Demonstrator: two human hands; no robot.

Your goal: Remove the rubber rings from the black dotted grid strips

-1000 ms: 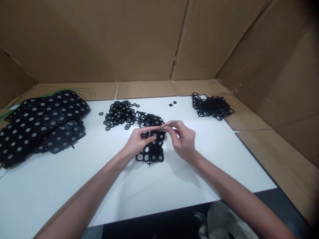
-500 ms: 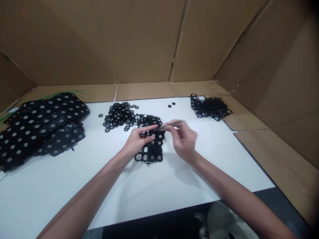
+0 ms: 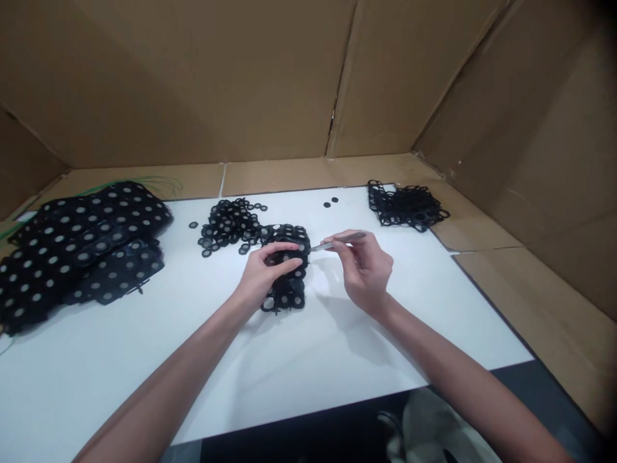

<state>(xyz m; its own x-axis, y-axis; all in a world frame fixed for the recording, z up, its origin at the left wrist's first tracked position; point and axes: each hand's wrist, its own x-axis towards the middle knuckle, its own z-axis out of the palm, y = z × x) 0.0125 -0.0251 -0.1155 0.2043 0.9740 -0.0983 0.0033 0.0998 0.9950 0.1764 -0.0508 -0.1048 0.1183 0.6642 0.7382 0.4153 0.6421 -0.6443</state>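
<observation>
My left hand [image 3: 264, 270] pinches a strip of black sheet [image 3: 284, 299] dotted with grey-centred discs, its thumb and forefinger stretched over the sheet's face. Some openings at the strip's lower left look bare, with white showing through. In my right hand [image 3: 365, 269] is a slim metal scalpel-like tool [image 3: 348, 238], gripped like a pen. The tool's tip points left and meets the right edge of the strip, close to my left fingertips; whether it cuts or only touches, I cannot tell. Behind my left hand lies a heap of loose black discs [image 3: 231, 222].
Large dotted black sheets [image 3: 87, 238] are stacked at the left, with thin green strands [image 3: 154, 183] behind. A pile of black lattice offcuts [image 3: 409, 207] sits back right. Two small discs [image 3: 331, 202] lie on the white table [image 3: 270, 379]. Cardboard walls [image 3: 193, 83] enclose the back and sides.
My right hand has drawn slightly right and steadied, and the tool shows more clearly. The strip has shifted and tilted a little to the left under my left hand.
</observation>
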